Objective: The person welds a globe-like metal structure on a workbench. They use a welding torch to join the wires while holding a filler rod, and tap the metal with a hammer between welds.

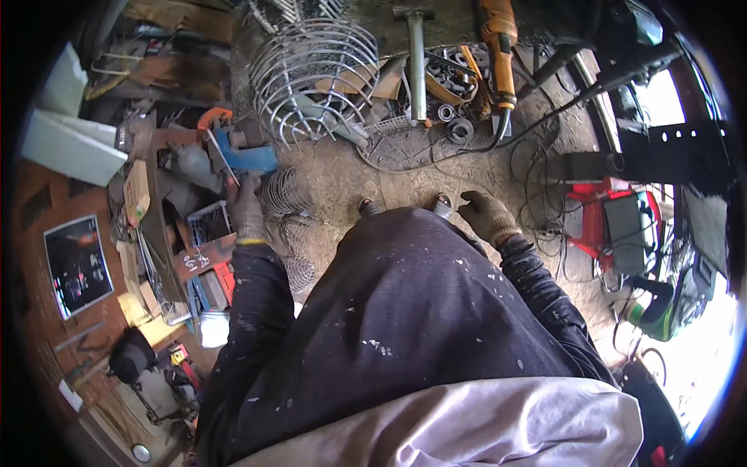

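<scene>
At the bench on the left, my gloved left hand [246, 208] is closed around the near end of what looks like a hacksaw [220, 152], with an orange handle and a thin pale strip. Its grip is partly hidden. Just beyond sits a blue metal tool body [247, 156], perhaps a vise. Beside that hand, several wire coils [286, 193] stand on the floor. My gloved right hand [489, 216] hangs by my right side, its fingers loosely bent and apart with nothing in them.
Ahead lie a round wire cage [311, 78], a hammer [418, 70] and an orange corded power tool [500, 54]. Loose cables [537, 187] trail across the floor at right, near a red and grey machine [615, 222]. Wooden shelving [167, 233] lines the left.
</scene>
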### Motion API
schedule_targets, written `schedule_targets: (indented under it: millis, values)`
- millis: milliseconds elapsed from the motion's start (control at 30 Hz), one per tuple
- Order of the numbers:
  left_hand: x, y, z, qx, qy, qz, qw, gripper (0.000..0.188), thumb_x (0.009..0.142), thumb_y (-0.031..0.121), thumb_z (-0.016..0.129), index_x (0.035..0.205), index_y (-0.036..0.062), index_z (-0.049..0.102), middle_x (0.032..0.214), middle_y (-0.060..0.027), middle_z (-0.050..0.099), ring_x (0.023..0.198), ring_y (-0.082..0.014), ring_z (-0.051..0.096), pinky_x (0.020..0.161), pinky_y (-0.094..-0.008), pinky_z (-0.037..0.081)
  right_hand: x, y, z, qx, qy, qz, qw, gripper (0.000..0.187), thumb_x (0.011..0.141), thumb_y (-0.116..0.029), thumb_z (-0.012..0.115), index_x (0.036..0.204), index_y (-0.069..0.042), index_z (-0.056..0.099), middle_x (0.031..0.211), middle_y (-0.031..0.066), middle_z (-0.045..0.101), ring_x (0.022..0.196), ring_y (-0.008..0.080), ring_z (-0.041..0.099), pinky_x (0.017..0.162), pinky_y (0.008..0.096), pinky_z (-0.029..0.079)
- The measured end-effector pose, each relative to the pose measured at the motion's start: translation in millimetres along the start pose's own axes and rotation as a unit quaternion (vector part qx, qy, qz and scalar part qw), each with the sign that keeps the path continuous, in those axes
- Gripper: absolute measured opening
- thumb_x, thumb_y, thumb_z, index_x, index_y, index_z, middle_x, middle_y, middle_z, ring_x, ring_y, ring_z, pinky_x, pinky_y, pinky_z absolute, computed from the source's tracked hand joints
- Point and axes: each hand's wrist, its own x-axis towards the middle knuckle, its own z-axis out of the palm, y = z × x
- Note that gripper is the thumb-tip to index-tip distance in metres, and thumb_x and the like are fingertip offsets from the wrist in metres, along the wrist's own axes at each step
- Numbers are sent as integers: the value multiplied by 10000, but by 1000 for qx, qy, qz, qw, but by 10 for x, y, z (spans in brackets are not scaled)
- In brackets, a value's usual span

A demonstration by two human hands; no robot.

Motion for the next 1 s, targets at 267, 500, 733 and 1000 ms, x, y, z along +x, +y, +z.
schedule_targets:
  millis: [267,500,733,1000]
  values:
    - [-707,-1911,-1240,365,-141,-19,920,430,972,448,571,1014,26,637,825,-85,669,592,-187,611,515,-376,487,227,-6,-168,-1,-16,-27,999,548,920,-382,685,1314,-6,624,1165,214,720,1088,341,698,938,394,538]
    - [-931,-1323,-507,177,-109,-251,945,290,1014,361,527,1115,91,559,785,-86,601,545,-217,580,431,-402,497,147,119,-179,-31,-6,10,999,524,918,-388,667,1308,-38,639,1161,214,722,1107,346,691,945,396,537]
    - [-520,-773,-168,167,-109,-189,961,355,1011,362,563,1250,101,592,802,-65,632,529,-164,553,446,-340,495,39,232,8,-39,-10,67,997,562,911,-424,647,1314,-33,636,1214,233,698,1171,372,657,994,408,513]
    - [-26,-1048,-325,222,-203,-169,939,291,1008,304,569,1182,78,627,798,-64,650,550,-166,572,467,-347,491,-73,-176,384,-35,8,156,987,567,896,-437,649,1314,-54,649,1238,213,695,1193,353,649,1017,406,502]
